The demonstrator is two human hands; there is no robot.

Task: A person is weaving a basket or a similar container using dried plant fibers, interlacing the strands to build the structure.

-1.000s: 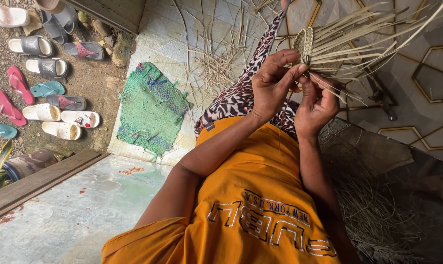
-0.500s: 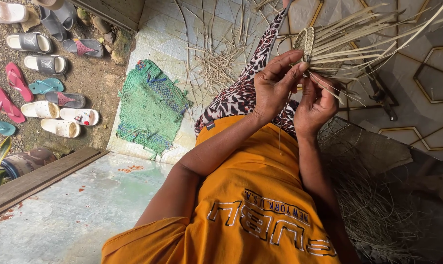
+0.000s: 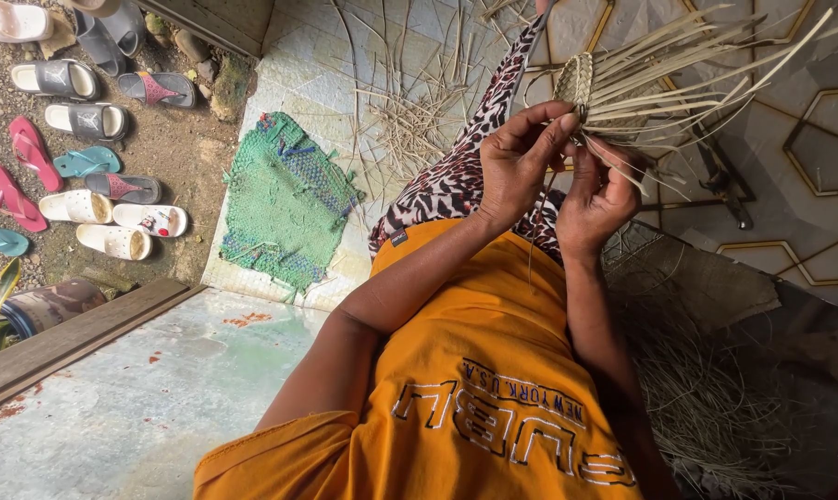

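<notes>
Barely started: a small woven piece (image 3: 574, 81) is held above the lap, only a short band plaited, long loose strips (image 3: 687, 69) left fanning out from it. It is pinched by the left hand (image 3: 521, 157); strands are gripped by the right hand (image 3: 596, 199). More straw (image 3: 706, 407) lies below, a green mat (image 3: 285, 199) well apart.

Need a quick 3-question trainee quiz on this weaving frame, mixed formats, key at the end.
1. True or false: both hands, left hand and right hand, touch the woven straw piece.
2. What colour is the mat on the floor? A red, B green, C black.
3. Fill in: the loose strips fan out from the woven piece toward the picture's ____ side.

Key: 1 true; 2 B; 3 right.
</notes>
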